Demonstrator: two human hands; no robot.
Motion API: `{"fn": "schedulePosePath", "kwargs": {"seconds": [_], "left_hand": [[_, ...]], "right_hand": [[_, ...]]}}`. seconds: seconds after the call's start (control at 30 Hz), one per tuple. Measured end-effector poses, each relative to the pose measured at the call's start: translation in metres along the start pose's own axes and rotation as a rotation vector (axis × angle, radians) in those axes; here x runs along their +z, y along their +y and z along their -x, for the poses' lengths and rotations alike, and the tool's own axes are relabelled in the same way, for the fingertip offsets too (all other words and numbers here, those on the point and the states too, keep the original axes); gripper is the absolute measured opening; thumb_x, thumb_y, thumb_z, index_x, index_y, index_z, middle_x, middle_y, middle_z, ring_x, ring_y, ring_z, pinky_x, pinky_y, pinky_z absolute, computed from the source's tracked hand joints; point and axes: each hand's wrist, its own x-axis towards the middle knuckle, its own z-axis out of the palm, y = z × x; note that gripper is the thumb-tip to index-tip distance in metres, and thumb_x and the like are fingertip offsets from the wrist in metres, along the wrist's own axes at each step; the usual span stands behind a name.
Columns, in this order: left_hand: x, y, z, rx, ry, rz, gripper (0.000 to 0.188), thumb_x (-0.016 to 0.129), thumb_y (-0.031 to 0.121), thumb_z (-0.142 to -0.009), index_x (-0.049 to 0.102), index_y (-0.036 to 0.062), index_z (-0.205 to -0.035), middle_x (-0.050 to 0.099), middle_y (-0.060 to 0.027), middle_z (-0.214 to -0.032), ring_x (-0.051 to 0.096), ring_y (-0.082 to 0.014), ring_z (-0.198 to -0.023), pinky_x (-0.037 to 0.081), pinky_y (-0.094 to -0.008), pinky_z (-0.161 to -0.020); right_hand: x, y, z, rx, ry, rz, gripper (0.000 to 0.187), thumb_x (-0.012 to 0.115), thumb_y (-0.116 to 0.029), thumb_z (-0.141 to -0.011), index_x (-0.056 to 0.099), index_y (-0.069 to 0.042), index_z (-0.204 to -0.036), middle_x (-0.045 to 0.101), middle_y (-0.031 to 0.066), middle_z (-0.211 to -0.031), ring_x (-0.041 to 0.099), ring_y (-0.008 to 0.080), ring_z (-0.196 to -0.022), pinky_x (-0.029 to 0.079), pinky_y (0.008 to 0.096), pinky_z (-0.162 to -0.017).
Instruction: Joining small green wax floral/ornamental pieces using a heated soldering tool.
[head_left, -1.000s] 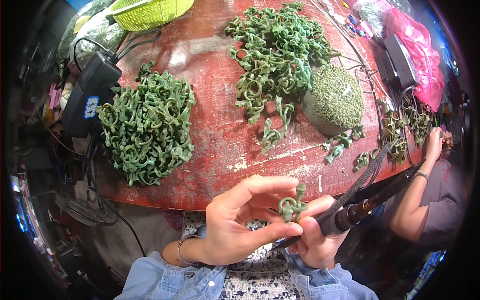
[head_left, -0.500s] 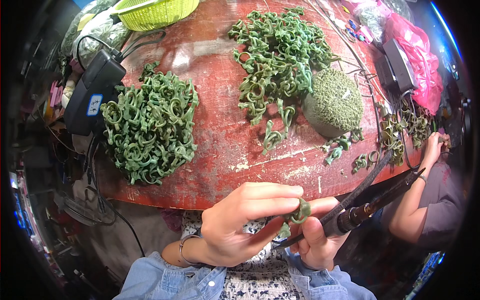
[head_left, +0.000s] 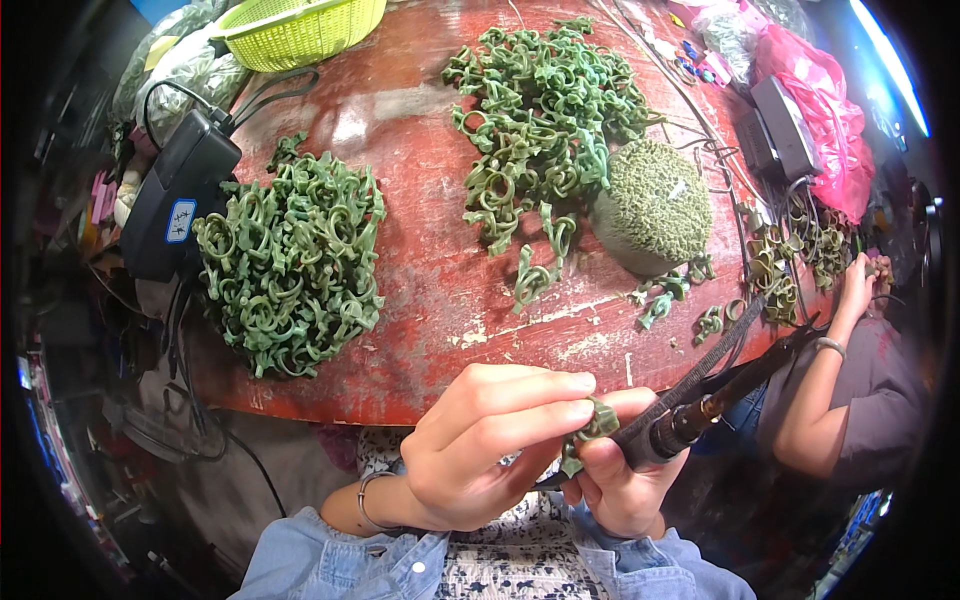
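Observation:
A small green ring-shaped piece, like a wax casting, is pinched in the fingers of my left hand above my lap. My right hand is closed on a dark pen-like tool with a brass-coloured collar, its slim end slanting up to the right. A dark ribbed rod or file lies alongside it in the same grip. The right thumb is close against the green piece; whether it touches is hidden. Past the hands, a pile of similar green rings lies at left and another heap farther back.
A round block with a crumbly green top stands on the red table. Black power boxes with cables sit at the left edge, a yellow-green basket behind. At right are a pink bag and another person's arm.
The green piece has turned slightly between my fingers. The tool and my right hand have shifted a little to the left. The table scene has slid slightly leftward in view.

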Motion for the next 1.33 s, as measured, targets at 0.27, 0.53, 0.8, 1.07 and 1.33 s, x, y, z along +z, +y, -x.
{"fn": "schedulePosePath", "kwargs": {"seconds": [0.27, 0.53, 0.8, 1.07, 1.33], "left_hand": [[0.002, 0.000, 0.002, -0.089, 0.052, 0.073, 0.037, 0.070, -0.010, -0.059, 0.062, 0.0019, -0.094, 0.064, -0.0123, -0.092, 0.061, -0.0238, -0.078, 0.050, -0.0288, -0.063], [-0.008, -0.002, 0.003, -0.017, 0.025, 0.027, 0.036, 0.064, -0.016, -0.058, 0.059, -0.0015, -0.091, 0.062, -0.0162, -0.093, 0.060, -0.0264, -0.081, 0.050, -0.0316, -0.069], [-0.010, 0.004, 0.001, -0.028, 0.082, -0.192, 0.036, 0.065, -0.012, -0.063, 0.058, -0.0026, -0.098, 0.058, -0.0194, -0.104, 0.059, -0.0299, -0.091, 0.048, -0.0347, -0.079], [-0.026, 0.010, 0.010, -0.711, -0.080, 0.657, 0.055, 0.068, 0.017, -0.078, 0.043, -0.0114, -0.118, 0.054, -0.0230, -0.112, 0.058, -0.0229, -0.099, 0.049, -0.0315, -0.083], [-0.022, 0.008, 0.009, -0.609, -0.034, 0.667, 0.043, 0.069, 0.002, -0.075, 0.053, -0.0036, -0.114, 0.054, -0.0132, -0.112, 0.056, -0.0171, -0.100, 0.048, -0.0266, -0.084]], "right_hand": [[-0.006, 0.003, -0.005, 0.023, -0.034, -0.141, 0.020, 0.058, -0.017, -0.086, 0.056, 0.002, -0.085, 0.056, 0.0086, -0.061, 0.042, 0.0066, -0.040, 0.037, 0.0210, -0.036], [0.001, 0.002, -0.002, -0.013, 0.016, -0.033, 0.023, 0.059, -0.018, -0.086, 0.055, 0.004, -0.091, 0.056, 0.0078, -0.061, 0.041, 0.0054, -0.039, 0.036, 0.0204, -0.036], [0.007, 0.005, -0.002, 0.037, 0.000, -0.028, 0.025, 0.061, -0.012, -0.083, 0.052, 0.006, -0.099, 0.058, 0.0073, -0.065, 0.046, 0.0064, -0.043, 0.038, 0.0194, -0.038], [0.010, 0.015, 0.000, -0.067, 0.010, 0.117, 0.015, 0.056, -0.002, -0.084, 0.053, 0.002, -0.098, 0.062, 0.0133, -0.077, 0.050, 0.0073, -0.048, 0.040, 0.0191, -0.041], [0.005, 0.022, -0.004, -0.209, -0.122, 0.128, 0.017, 0.054, -0.002, -0.085, 0.055, -0.003, -0.102, 0.062, 0.0117, -0.081, 0.050, 0.0080, -0.055, 0.041, 0.0219, -0.047]]}}
